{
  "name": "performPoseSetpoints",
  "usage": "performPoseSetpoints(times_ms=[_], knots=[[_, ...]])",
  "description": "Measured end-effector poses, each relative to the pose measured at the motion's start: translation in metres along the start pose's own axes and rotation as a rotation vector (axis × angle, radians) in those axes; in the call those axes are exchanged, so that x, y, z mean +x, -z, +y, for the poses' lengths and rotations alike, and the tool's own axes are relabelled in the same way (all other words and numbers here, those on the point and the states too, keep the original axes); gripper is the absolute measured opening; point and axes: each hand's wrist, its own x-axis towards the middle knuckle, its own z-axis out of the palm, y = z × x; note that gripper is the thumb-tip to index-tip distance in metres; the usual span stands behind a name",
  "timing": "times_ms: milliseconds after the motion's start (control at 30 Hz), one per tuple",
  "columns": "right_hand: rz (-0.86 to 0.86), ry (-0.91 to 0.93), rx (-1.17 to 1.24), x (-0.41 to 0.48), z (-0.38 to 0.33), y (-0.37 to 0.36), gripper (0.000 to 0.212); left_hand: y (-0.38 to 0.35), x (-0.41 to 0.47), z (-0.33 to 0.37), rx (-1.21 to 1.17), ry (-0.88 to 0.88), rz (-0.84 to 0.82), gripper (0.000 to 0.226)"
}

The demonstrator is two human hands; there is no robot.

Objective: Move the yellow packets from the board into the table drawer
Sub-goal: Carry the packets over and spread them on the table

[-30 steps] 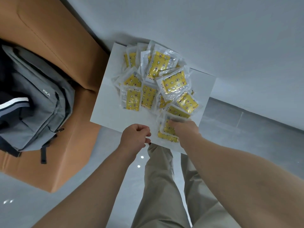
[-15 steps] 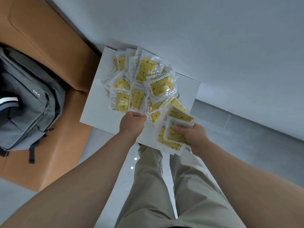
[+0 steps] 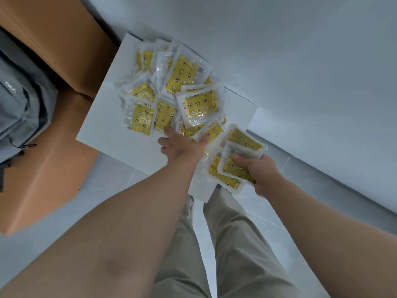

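Observation:
A pile of yellow packets [image 3: 198, 105] in clear wrappers lies on a white board [image 3: 103, 121]. My left hand [image 3: 179, 146] reaches over the board's near edge to the pile. Its index finger lies straight against the nearest packets, and its thumb is hidden under a packet's edge. My right hand [image 3: 261, 171] grips a small stack of yellow packets [image 3: 231, 163] at the board's near right corner, thumb on top. No drawer is in view.
A brown seat [image 3: 53, 41] stands to the left of the board with a grey backpack [image 3: 19, 100] on it. A white wall [image 3: 300, 61] runs behind and to the right. Below are my legs in beige trousers [image 3: 236, 244] and the grey floor.
My left hand left the board's near edge and moved forward to the pile. My right hand drew back to the right with the stack of packets it gathered.

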Motion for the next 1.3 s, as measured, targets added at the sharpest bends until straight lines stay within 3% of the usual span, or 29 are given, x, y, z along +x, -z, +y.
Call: performPoseSetpoints(times_ms=[100, 267, 533, 867, 1000, 1200, 1300], knots=[[0.016, 0.019, -0.043, 0.005, -0.004, 0.004, 0.041, -0.016, -0.001, 0.007, -0.044, 0.023, 0.043, 0.127], [0.034, 0.011, -0.063, 0.016, -0.008, 0.009, 0.041, -0.029, 0.007, 0.009, -0.149, 0.046, 0.059, 0.118], [-0.028, -0.005, -0.116, 0.028, -0.020, 0.000, 0.042, -0.018, 0.011, -0.013, -0.410, -0.036, 0.061, 0.072], [-0.022, 0.057, -0.142, 0.031, -0.043, -0.010, 0.038, -0.005, 0.007, -0.018, -0.343, -0.256, 0.159, 0.053], [-0.002, 0.082, -0.177, 0.035, -0.050, -0.013, 0.042, -0.002, 0.014, -0.015, -0.267, -0.279, 0.144, 0.036], [-0.005, 0.086, -0.190, 0.037, -0.060, -0.018, 0.045, 0.012, 0.019, -0.018, -0.340, -0.264, 0.068, 0.058], [-0.038, 0.091, -0.210, 0.034, -0.061, -0.018, 0.048, 0.022, 0.022, -0.027, -0.351, -0.265, 0.050, 0.042]])
